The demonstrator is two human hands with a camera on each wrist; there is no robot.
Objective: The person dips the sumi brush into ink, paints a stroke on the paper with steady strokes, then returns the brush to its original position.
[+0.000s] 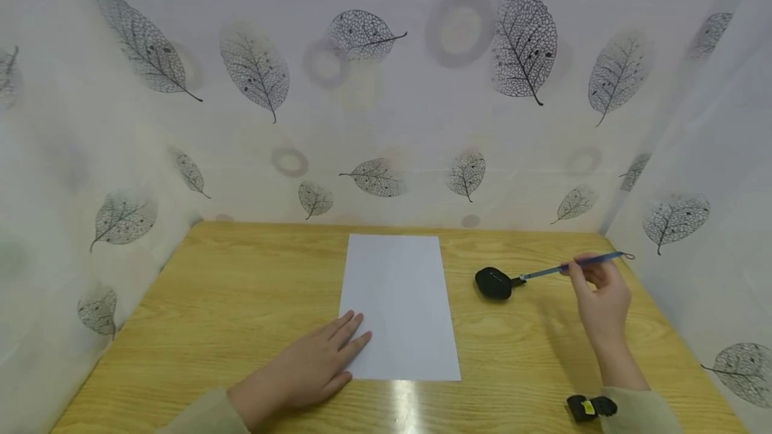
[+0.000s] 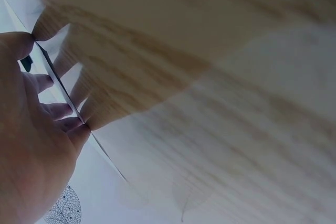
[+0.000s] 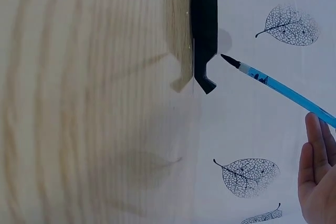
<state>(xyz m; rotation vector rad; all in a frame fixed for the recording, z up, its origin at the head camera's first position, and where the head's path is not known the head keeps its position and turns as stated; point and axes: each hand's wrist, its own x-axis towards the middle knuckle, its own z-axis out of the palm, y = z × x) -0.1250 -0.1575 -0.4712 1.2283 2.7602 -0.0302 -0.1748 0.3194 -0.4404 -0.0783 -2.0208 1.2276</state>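
A white sheet of paper (image 1: 398, 307) lies on the table. My left hand (image 1: 316, 360) rests at its lower left edge, with fingers extended onto the paper; the left wrist view shows the same hand (image 2: 39, 124) along the sheet's edge. To the paper's right sits a black ink dish (image 1: 493, 284) with a short spout. My right hand (image 1: 603, 300) pinches a writing brush (image 1: 557, 270) by its blue handle. In the right wrist view, the brush's (image 3: 283, 90) dark tip is close to the spout end of the dish (image 3: 205, 30), with a small gap showing.
The wood-grain table (image 1: 253, 286) meets a pale leaf-patterned covering (image 1: 410, 119) at the back and both sides. A black strap with a buckle (image 1: 591, 408) is at my right wrist. A hanging loop (image 1: 628, 256) ends the brush.
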